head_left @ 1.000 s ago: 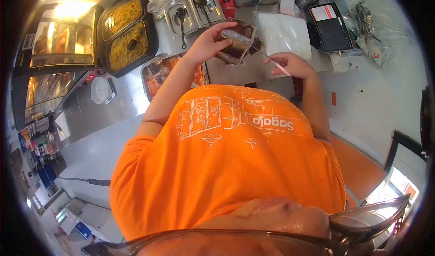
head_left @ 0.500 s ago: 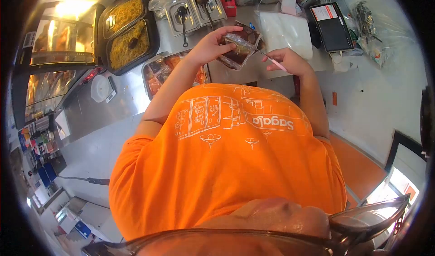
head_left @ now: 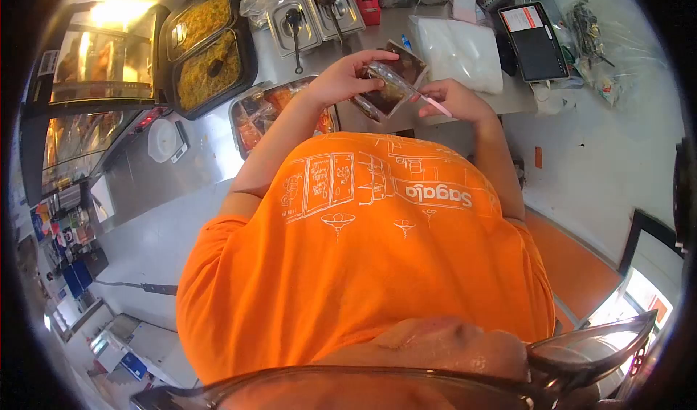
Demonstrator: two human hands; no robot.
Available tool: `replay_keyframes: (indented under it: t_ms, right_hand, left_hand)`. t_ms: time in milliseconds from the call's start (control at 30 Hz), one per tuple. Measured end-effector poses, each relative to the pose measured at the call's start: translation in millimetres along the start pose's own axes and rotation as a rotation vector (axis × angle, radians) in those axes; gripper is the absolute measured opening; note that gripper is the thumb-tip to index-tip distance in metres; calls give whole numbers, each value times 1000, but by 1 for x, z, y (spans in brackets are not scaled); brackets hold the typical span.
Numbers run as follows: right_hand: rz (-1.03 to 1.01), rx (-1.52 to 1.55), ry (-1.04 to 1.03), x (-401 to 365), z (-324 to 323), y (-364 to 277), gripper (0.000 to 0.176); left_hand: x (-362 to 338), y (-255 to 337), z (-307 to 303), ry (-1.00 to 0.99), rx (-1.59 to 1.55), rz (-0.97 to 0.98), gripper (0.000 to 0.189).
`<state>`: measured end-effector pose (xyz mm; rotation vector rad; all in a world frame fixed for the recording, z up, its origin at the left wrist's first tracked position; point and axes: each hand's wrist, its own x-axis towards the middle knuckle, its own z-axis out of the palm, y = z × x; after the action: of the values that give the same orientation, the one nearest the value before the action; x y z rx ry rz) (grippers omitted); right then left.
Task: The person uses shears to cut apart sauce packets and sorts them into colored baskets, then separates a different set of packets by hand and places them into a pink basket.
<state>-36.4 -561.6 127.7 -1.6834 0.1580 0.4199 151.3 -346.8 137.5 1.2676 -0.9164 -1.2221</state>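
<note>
My left hand point(head_left: 347, 82) grips a clear plastic packet point(head_left: 396, 94) with dark contents, its fingers over the upper left part. A second dark packet or part of the same one point(head_left: 406, 63) shows just behind; I cannot tell which. In my right hand point(head_left: 459, 99) is a pair of scissors with a pink handle point(head_left: 438, 108). Their blades point up and left and meet the packet's right edge. Both hands are above the metal counter's front edge.
A metal tray of packed food point(head_left: 250, 119) lies left of my hands. Beyond are two steel pans point(head_left: 294, 29) with black ladles, a black double food tray point(head_left: 207, 76), white plastic bags point(head_left: 461, 54) and a tablet point(head_left: 534, 43). A lit glass cabinet point(head_left: 102, 54) stands far left.
The packet and both hands have shifted slightly down and right. The scissors' handle has turned a little and their blades sit closer to the packet.
</note>
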Motion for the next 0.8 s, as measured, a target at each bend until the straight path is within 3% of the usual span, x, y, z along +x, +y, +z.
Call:
replay_keyframes:
  t_ms: [167, 367, 467, 600, 700, 800]
  right_hand:
    - [-38, 54, -5, 4, 6, 9, 38]
    - [-65, 26, 26, 8, 20, -3, 49]
    - [-126, 51, 83, 24, 23, 16, 38]
    - [-92, 182, 272, 34, 21, 24, 44]
    - [-166, 222, 402, 36, 24, 15, 49]
    - [-276, 169, 474, 51, 28, 25, 53]
  left_hand:
    - [4, -10, 2, -67, -84, 10, 53]
    - [7, -21, 6, -136, -361, -56, 51]
    - [13, -28, 3, -114, -430, -82, 50]
    - [28, -40, -4, -54, -237, 2, 55]
    - [27, -31, -2, 98, -406, -108, 57]
    - [37, -41, -3, 199, -467, -98, 62]
